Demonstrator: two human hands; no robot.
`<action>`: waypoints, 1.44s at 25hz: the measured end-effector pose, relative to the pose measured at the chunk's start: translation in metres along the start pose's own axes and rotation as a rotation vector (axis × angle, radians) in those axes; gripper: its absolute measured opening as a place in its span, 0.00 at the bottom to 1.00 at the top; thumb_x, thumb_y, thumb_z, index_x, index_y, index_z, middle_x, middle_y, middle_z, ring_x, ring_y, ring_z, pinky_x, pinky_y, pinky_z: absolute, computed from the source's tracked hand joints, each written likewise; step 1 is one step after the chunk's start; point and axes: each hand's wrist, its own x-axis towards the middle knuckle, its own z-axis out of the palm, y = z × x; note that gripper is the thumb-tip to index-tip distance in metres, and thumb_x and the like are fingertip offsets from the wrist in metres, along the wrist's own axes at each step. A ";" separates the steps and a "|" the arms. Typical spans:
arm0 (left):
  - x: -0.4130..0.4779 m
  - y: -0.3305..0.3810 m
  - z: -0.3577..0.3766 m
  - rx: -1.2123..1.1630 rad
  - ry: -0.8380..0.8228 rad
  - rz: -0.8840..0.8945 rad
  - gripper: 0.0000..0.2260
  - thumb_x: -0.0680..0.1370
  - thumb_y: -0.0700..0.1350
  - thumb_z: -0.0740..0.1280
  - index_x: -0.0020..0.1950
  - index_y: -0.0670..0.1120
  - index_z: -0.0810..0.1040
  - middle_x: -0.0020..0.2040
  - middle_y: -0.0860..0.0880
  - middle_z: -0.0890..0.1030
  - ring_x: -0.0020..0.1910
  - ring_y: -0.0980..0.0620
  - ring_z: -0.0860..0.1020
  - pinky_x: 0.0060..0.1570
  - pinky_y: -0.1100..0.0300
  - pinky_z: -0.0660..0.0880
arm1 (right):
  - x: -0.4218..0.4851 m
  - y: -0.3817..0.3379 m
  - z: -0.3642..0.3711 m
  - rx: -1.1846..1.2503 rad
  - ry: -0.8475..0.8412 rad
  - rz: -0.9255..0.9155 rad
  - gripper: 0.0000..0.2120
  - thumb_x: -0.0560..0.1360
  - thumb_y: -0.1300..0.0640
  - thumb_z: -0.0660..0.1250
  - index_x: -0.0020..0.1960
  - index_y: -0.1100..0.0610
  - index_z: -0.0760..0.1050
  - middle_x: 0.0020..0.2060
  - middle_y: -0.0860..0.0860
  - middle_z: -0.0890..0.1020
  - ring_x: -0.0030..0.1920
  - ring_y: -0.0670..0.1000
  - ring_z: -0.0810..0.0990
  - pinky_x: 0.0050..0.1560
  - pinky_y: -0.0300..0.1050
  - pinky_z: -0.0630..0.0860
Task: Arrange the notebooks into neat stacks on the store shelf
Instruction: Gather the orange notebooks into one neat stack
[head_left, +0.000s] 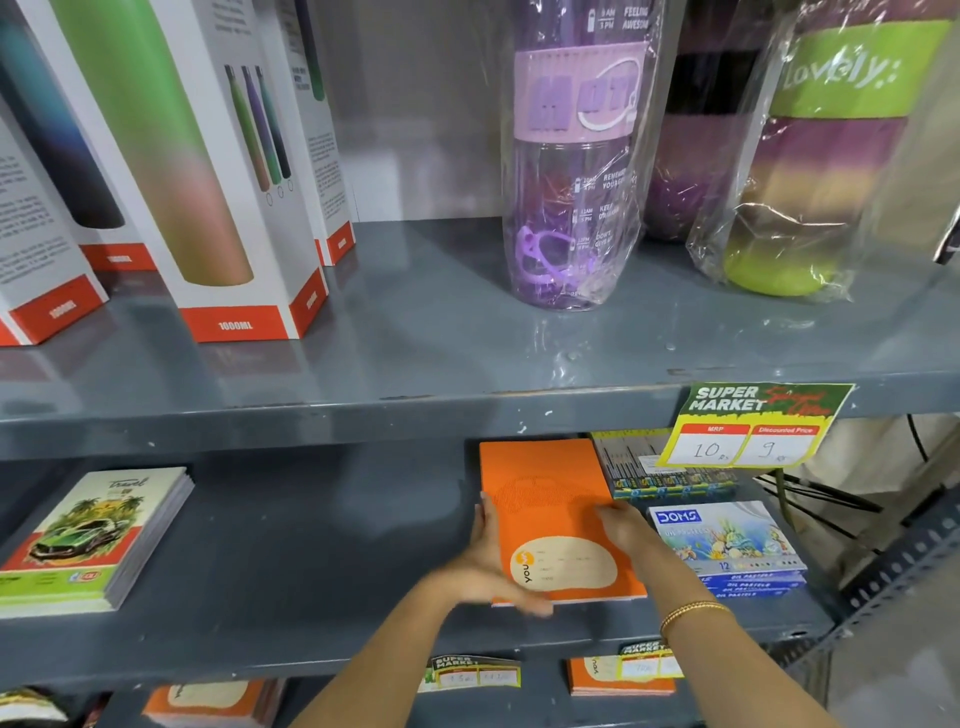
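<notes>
A stack of orange notebooks (550, 499) with a cream label lies on the middle grey shelf (311, 571). My left hand (485, 566) presses flat against the stack's left edge and front corner. My right hand (623, 525) rests against its right edge, fingers on the cover. Both hands hold the stack between them. A second stack of notebooks with a green car cover (88, 540) sits at the shelf's far left. More orange notebooks (618, 675) lie on the shelf below, and another orange pile (213, 701) lies at lower left.
Boxes of oil pastels (727, 545) sit right of the orange stack, with pencil packs (670, 478) behind. A price tag (748, 426) hangs from the upper shelf edge. Boxed bottles (208, 182) and wrapped bottles (576, 156) stand on the upper shelf.
</notes>
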 end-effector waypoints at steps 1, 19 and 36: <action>-0.003 -0.002 0.003 0.113 -0.024 0.031 0.70 0.58 0.57 0.80 0.65 0.57 0.17 0.74 0.50 0.25 0.77 0.47 0.37 0.76 0.46 0.53 | 0.000 0.001 0.000 0.010 -0.012 -0.008 0.21 0.80 0.53 0.53 0.71 0.61 0.63 0.69 0.60 0.69 0.69 0.61 0.67 0.70 0.56 0.62; -0.003 -0.012 0.014 0.045 0.263 0.074 0.65 0.60 0.49 0.80 0.70 0.62 0.25 0.79 0.54 0.47 0.76 0.47 0.57 0.70 0.40 0.66 | 0.005 0.001 -0.003 -0.015 -0.072 -0.061 0.29 0.78 0.43 0.54 0.74 0.56 0.58 0.72 0.58 0.65 0.71 0.62 0.64 0.72 0.59 0.60; -0.005 -0.015 0.016 0.031 0.258 0.034 0.62 0.61 0.49 0.80 0.73 0.61 0.32 0.69 0.54 0.72 0.68 0.50 0.72 0.64 0.44 0.74 | -0.009 0.049 -0.019 -0.514 -0.270 -0.391 0.71 0.56 0.54 0.80 0.67 0.36 0.21 0.73 0.52 0.58 0.71 0.57 0.63 0.64 0.61 0.72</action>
